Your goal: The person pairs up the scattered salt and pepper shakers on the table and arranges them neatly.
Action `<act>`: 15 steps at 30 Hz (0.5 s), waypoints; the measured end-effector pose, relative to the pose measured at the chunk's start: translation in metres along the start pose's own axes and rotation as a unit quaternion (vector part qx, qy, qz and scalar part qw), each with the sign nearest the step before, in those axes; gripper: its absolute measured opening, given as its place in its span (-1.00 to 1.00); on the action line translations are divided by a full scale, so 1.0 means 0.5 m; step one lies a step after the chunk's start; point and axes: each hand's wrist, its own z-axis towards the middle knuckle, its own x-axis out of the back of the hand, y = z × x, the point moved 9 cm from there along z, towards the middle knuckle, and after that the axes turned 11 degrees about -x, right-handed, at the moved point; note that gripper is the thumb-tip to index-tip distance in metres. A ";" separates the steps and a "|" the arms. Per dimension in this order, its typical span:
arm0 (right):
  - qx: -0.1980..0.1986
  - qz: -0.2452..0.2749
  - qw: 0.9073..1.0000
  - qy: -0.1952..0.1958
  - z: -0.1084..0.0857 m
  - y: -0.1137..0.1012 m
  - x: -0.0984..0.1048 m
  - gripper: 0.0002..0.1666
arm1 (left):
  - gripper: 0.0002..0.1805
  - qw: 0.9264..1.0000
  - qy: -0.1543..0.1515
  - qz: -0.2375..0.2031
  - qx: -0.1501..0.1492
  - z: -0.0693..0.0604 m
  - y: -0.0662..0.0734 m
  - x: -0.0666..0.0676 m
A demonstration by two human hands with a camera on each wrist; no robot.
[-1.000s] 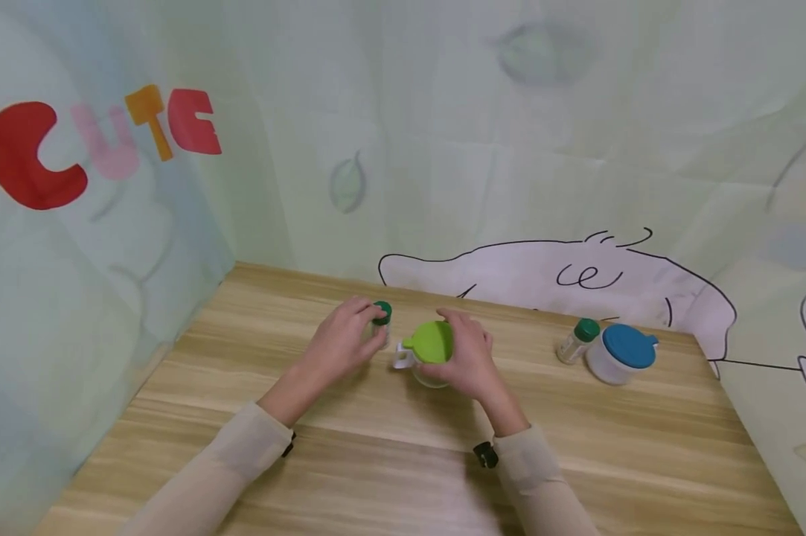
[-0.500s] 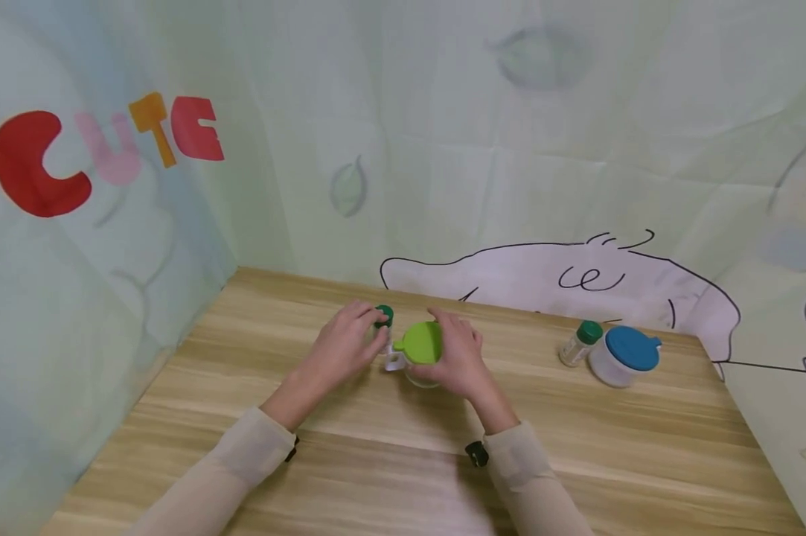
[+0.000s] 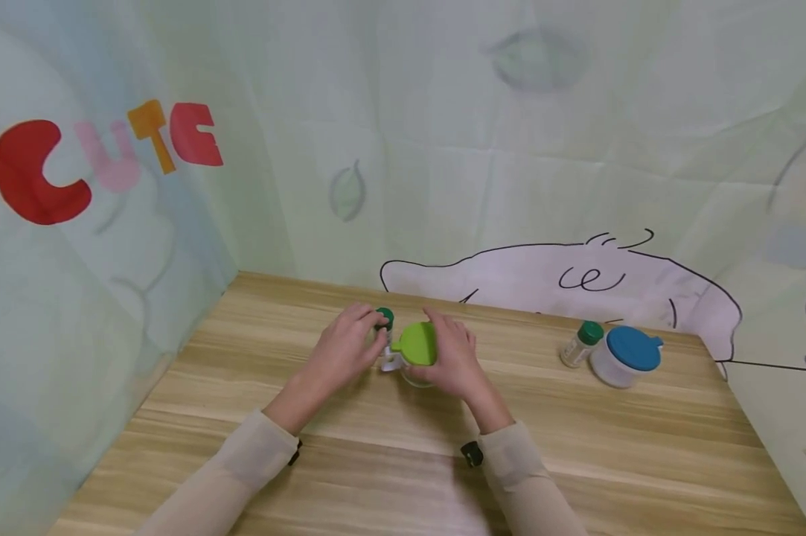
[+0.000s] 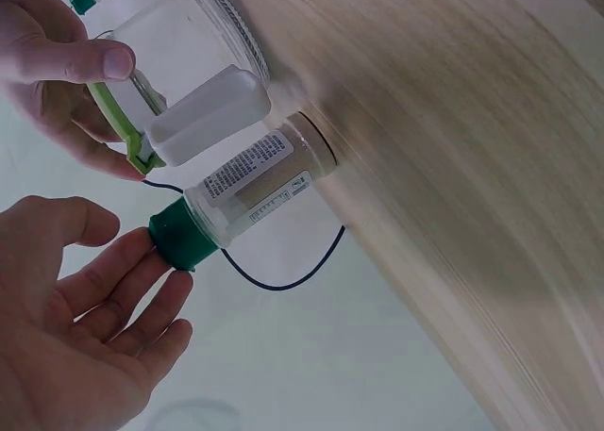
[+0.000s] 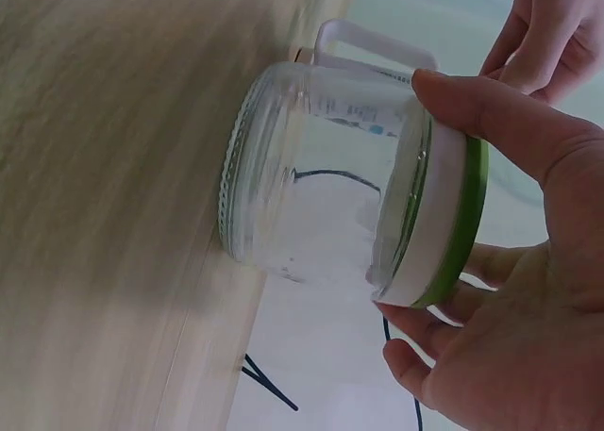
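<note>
My right hand (image 3: 452, 357) grips a clear glass jar (image 5: 330, 186) around its rim, thumb on one side and fingers on the other. The jar has a light green lid (image 3: 419, 344) and a white handle (image 4: 209, 115) that points left toward a small spice bottle. That spice bottle (image 4: 260, 181) stands upright, with a dark green cap (image 4: 182, 235) and printed labels. Fingertips of my left hand (image 3: 349, 346) touch the cap from the left, while the thumb stays apart from it in the left wrist view. The jar's handle is right beside the bottle.
To the right on the wooden table (image 3: 376, 484) stand a second green-capped spice bottle (image 3: 580, 344) and a white jar with a blue lid (image 3: 627, 357), close together. A printed fabric backdrop (image 3: 443, 186) rises behind the table and along its left side.
My right hand has moved the green-lidded jar leftward, bringing its handle up close to the spice bottle. The left hand has stayed at the bottle's cap.
</note>
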 end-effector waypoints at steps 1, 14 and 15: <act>0.000 -0.003 1.000 -0.005 0.000 -0.001 -0.001 0.25 | -0.80 1.000 0.003 0.000 -0.002 -0.001 0.001 0.000; -0.002 -0.014 1.000 -0.004 -0.018 -0.002 0.009 0.18 | -0.82 1.000 0.004 0.002 -0.004 0.000 -0.001 -0.004; 0.000 -0.014 1.000 0.002 -0.022 -0.004 0.013 0.14 | -0.82 1.000 0.004 0.004 -0.005 0.000 -0.001 -0.004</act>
